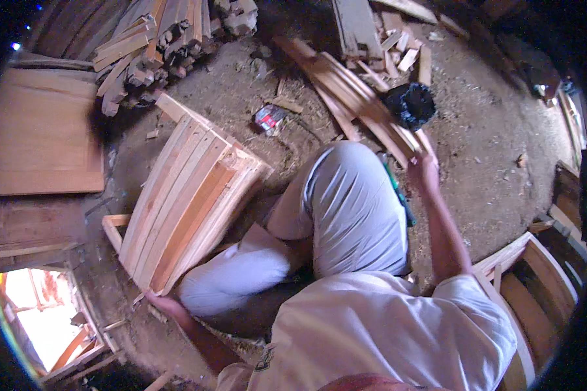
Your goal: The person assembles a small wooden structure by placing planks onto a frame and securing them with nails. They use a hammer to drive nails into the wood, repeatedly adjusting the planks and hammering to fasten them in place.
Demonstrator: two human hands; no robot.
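A curved wooden frame (176,202), covered with slats, stands tilted on the ground to the left of my legs. My left hand (163,304) is closed at its lower end, with the fingertips partly hidden by the wood. On the other side, my right hand (424,167) closes around the near end of a wooden strip (398,135). That strip lies among several long planks in front of my right knee. A black round container (410,105) sits by these strips. Something green, perhaps a tool, (400,192) lies beside my right knee.
A small red-and-white box (268,119) lies on the dirt floor ahead. Stacked timber (176,39) fills the far left, near a large wooden panel (42,130). Wood offcuts (404,52) are piled far ahead. Another curved wooden frame (535,287) stands at the right.
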